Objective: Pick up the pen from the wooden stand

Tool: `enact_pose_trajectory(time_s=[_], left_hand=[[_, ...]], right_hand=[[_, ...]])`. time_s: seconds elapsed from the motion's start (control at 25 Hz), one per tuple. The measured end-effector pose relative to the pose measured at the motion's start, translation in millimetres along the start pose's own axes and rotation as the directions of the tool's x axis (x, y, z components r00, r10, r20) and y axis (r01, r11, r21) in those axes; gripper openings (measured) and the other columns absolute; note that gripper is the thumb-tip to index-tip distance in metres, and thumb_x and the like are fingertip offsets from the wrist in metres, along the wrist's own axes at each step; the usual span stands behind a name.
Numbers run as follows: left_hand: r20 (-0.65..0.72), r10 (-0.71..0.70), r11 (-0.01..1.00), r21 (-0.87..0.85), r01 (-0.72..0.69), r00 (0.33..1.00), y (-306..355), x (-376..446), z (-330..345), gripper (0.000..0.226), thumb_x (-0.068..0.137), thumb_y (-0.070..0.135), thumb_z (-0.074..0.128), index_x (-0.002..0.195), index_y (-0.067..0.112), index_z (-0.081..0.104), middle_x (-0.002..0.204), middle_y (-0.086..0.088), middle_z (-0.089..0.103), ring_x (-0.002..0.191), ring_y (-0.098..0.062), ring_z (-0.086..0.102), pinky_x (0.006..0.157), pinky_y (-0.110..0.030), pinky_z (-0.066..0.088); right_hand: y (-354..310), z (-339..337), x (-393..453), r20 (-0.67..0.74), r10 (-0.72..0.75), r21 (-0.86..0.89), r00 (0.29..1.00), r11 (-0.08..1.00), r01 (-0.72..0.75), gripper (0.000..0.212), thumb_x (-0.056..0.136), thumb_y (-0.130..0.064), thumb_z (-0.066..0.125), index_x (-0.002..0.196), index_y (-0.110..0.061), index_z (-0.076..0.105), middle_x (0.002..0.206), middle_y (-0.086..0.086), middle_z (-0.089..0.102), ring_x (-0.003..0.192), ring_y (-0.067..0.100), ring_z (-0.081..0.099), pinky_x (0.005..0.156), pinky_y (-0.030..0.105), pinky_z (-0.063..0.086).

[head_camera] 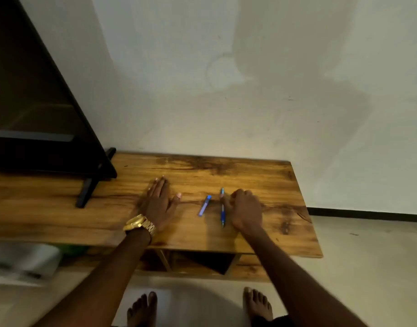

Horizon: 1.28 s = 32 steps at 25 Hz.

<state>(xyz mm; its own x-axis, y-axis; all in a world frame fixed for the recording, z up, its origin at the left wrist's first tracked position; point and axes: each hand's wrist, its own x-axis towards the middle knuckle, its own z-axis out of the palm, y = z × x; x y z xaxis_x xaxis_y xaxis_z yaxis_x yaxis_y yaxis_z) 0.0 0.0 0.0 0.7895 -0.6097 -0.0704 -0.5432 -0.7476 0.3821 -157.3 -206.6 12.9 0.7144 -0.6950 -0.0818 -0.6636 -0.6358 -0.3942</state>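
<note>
My left hand [159, 200] lies flat, palm down, on the wooden tabletop [273, 180], fingers straight and thumb spread; a gold watch sits on its wrist. My right hand [244, 208] rests on the tabletop with fingers curled, its thumb and fingertips touching the middle of a blue pen [222, 208] that lies pointing away from me. A small blue pen cap or tube [204, 205] lies loose on the wood between the two hands, a little left of the pen.
A black flat screen [37, 102] on a stand foot [85, 192] occupies the table's left end. A pale wall rises behind. Open shelf compartments [202, 258] sit under the top. My bare feet stand on the tiled floor below.
</note>
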Motion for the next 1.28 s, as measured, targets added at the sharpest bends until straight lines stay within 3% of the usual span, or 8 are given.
enact_pose_trajectory(time_s=[0.16, 0.32, 0.52, 0.8, 1.08, 1.2, 1.24, 1.28], left_hand=[[-0.119, -0.035, 0.974, -0.229, 0.007, 0.992, 24, -44, -25, 0.057, 0.103, 0.045, 0.061, 0.151, 0.015, 0.057, 0.168, -0.007, 0.042, 0.156, -0.028, 0.038, 0.124, -0.04, 0.034], [-0.132, -0.071, 0.884, -0.467, 0.001, 0.989, 41, -65, -39, 0.016, 0.101, 0.026, 0.07, 0.113, 0.027, 0.08, 0.11, 0.008, 0.078, 0.095, -0.007, 0.073, 0.083, -0.032, 0.06], [0.009, -0.116, 0.635, -0.768, 0.081, 0.993, 65, -48, -49, 0.014, 0.1, 0.031, 0.072, 0.108, 0.024, 0.082, 0.095, 0.004, 0.084, 0.089, -0.015, 0.08, 0.068, -0.025, 0.063], [0.034, -0.13, 0.309, -0.948, 0.073, 0.991, 74, -30, -57, 0.017, 0.098, 0.019, 0.074, 0.111, 0.011, 0.083, 0.102, -0.005, 0.084, 0.078, -0.004, 0.073, 0.064, -0.018, 0.057], [-0.003, -0.04, 0.433, -0.901, 0.015, 0.999, 68, -31, -60, 0.022, 0.092, 0.018, 0.08, 0.111, 0.007, 0.082, 0.1, -0.007, 0.084, 0.084, -0.009, 0.076, 0.071, -0.021, 0.06], [-0.009, -0.118, 0.323, -0.946, 0.03, 0.993, 59, -25, -64, 0.018, 0.093, 0.019, 0.08, 0.105, 0.006, 0.082, 0.088, -0.004, 0.082, 0.079, -0.011, 0.074, 0.07, -0.021, 0.061], [-0.024, -0.148, 0.355, -0.935, 0.03, 0.989, 50, -23, -63, 0.015, 0.092, 0.021, 0.082, 0.101, 0.009, 0.083, 0.086, -0.003, 0.082, 0.08, -0.012, 0.075, 0.071, -0.023, 0.062], [-0.067, -0.143, 0.511, -0.859, 0.016, 0.987, 41, -21, -62, 0.013, 0.091, 0.025, 0.084, 0.098, 0.014, 0.084, 0.086, -0.002, 0.083, 0.08, -0.014, 0.077, 0.072, -0.024, 0.062]], right_hand=[[-27, 17, -23, 0.086, 0.033, 0.024, 0.996, 0.999, -0.035, 0.037, 0.102, -0.026, 0.059, 0.134, -0.006, 0.056, 0.134, 0.017, 0.066, 0.128, 0.036, 0.063, 0.1, 0.046, 0.057], [-18, -2, -31, 0.134, -0.009, 0.084, 0.991, 0.996, -0.002, 0.021, 0.104, -0.023, 0.059, 0.115, -0.006, 0.065, 0.116, 0.016, 0.072, 0.112, 0.033, 0.069, 0.082, 0.037, 0.05], [-31, -47, -71, 0.173, -0.241, 0.569, 0.955, 0.816, 0.103, 0.009, 0.11, -0.021, 0.058, 0.105, -0.02, 0.066, 0.091, -0.004, 0.079, 0.078, 0.003, 0.074, 0.069, 0.016, 0.052], [-33, -63, -73, 0.268, -0.245, 0.684, 0.932, 0.73, -0.005, 0.017, 0.112, -0.019, 0.055, 0.104, -0.021, 0.07, 0.092, 0.005, 0.081, 0.076, 0.006, 0.073, 0.074, 0.027, 0.06], [-25, -68, -76, 0.247, -0.293, 0.602, 0.924, 0.793, 0.091, 0.012, 0.111, -0.02, 0.058, 0.109, -0.019, 0.07, 0.091, 0.002, 0.082, 0.084, 0.012, 0.078, 0.078, 0.031, 0.062], [-17, -68, -74, 0.224, -0.253, 0.538, 0.941, 0.837, 0.097, 0.012, 0.11, -0.022, 0.059, 0.109, -0.018, 0.07, 0.088, -0.001, 0.081, 0.079, 0.006, 0.077, 0.077, 0.031, 0.063], [-16, -67, -72, 0.215, -0.234, 0.535, 0.948, 0.84, 0.087, 0.012, 0.11, -0.022, 0.059, 0.109, -0.018, 0.071, 0.088, -0.001, 0.082, 0.078, 0.005, 0.077, 0.077, 0.03, 0.062], [-14, -67, -70, 0.199, -0.212, 0.548, 0.957, 0.833, 0.071, 0.012, 0.11, -0.021, 0.06, 0.109, -0.018, 0.071, 0.088, -0.001, 0.082, 0.079, 0.006, 0.077, 0.076, 0.03, 0.062]])
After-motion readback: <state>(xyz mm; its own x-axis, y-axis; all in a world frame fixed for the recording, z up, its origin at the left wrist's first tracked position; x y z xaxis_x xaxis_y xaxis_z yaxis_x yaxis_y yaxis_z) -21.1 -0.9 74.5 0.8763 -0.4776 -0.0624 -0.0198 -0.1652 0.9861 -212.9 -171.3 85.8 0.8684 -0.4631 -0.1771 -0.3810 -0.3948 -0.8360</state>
